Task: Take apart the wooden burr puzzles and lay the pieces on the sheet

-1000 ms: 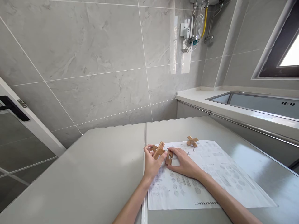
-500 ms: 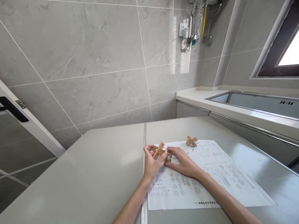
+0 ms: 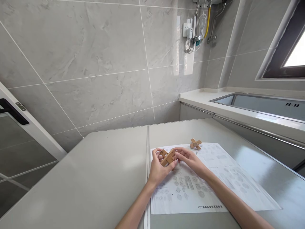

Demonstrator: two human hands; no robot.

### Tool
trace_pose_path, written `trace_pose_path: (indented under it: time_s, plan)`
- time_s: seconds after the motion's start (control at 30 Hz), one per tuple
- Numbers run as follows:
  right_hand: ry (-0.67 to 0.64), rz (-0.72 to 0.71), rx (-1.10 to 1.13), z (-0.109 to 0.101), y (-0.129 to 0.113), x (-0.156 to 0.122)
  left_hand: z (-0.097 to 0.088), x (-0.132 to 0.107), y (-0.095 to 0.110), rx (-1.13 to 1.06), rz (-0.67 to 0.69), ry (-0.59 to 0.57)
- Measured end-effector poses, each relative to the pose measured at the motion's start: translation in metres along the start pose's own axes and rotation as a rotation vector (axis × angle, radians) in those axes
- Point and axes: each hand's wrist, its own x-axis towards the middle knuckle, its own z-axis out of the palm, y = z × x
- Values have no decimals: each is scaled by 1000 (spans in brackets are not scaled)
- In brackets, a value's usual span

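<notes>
Gripping interlocked wooden pieces point(image 3: 168, 157) with the left hand point(image 3: 159, 171) over the printed sheet point(image 3: 214, 165) on the worktop point(image 3: 114, 165). Now bringing the right hand point(image 3: 190, 159) from beside them onto their right end, apparently working both hands on one cluster; leaving the right hand's grip unclear.
</notes>
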Motion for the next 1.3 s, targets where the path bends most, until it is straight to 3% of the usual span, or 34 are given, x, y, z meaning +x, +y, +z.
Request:
trace_pose_path:
  time_s: [0.23,0.53,0.77,1.1,1.3]
  plan:
    - [-49,18,64,1,-2,0,1,-4,2,-6,28,-74]
    - [-172,15,106,0,1,-2,-1,-2,3,-100,35,-34]
    - [-139,48,64,-1,2,-2,1,1,-2,-23,70,46]
    - [-142,41,79,0,6,-3,1,2,-1,-50,93,-15]
    - [-127,73,190,1,8,-3,-2,-1,2,113,195,-75]
